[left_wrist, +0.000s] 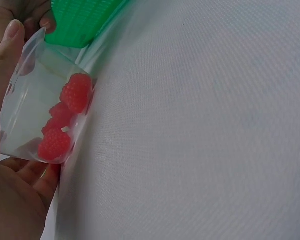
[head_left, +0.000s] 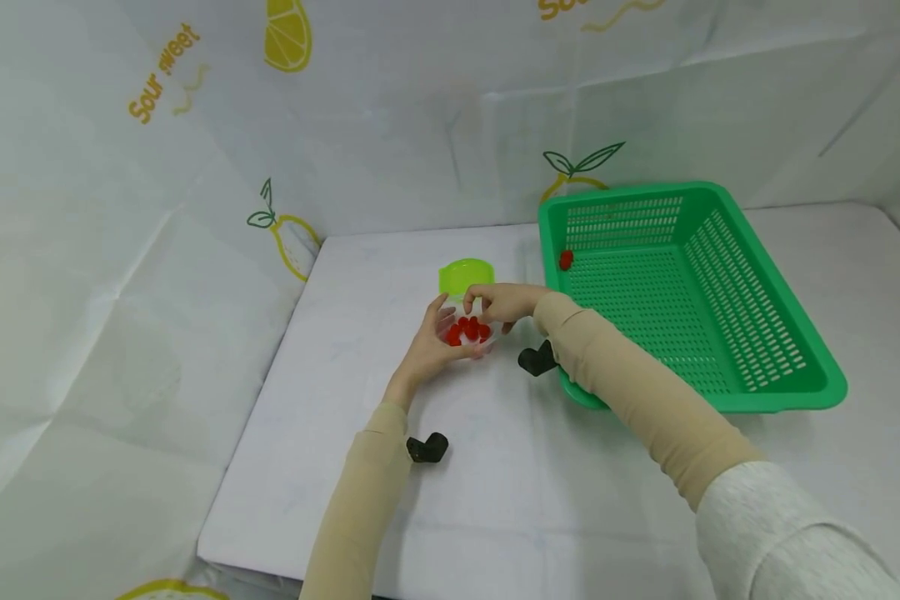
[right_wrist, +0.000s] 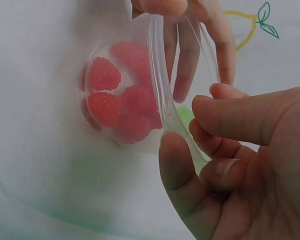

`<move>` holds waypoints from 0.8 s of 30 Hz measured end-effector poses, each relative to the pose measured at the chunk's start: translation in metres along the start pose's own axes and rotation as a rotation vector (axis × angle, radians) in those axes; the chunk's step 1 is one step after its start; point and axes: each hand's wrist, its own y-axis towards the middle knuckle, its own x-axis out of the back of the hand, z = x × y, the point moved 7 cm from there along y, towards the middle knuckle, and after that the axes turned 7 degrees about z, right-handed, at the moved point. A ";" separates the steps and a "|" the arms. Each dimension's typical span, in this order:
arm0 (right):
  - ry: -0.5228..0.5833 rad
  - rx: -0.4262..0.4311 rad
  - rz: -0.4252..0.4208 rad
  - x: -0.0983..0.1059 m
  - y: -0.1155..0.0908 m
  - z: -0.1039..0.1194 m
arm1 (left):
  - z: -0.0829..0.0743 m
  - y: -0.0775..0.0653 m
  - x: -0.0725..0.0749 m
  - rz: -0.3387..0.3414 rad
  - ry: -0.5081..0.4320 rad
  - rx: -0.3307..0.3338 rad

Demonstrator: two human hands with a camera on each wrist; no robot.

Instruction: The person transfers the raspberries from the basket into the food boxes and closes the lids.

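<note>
My left hand [head_left: 429, 343] grips a clear plastic cup [left_wrist: 32, 100] around its side, thumb and fingers on opposite walls. The cup leans over, with several red raspberries [right_wrist: 106, 109] gathered in its bottom. My right hand [head_left: 506, 302] is at the cup's mouth, its fingers loosely bent around the rim with one fingertip outside the wall; no berry shows in them. A bright green lid [head_left: 467, 275] is just behind the cup in the head view. Whether the lid is joined to the cup is hidden by the hands.
To the right stands a large green basket [head_left: 783, 304] with slotted walls. A few red berries [head_left: 566, 260] lie in its far left corner. White cloth covers the table [head_left: 480, 500], and a lemon-printed sheet [head_left: 420, 125] hangs behind. A dark wrist camera [head_left: 427, 448] sits by the left forearm.
</note>
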 end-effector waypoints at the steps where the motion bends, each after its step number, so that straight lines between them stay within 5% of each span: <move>1: 0.000 0.000 0.001 0.000 0.000 0.001 | 0.000 0.000 0.000 -0.003 0.009 -0.005; 24: -0.018 -0.084 -0.070 0.005 -0.004 0.003 | -0.002 0.000 0.004 -0.006 0.089 0.022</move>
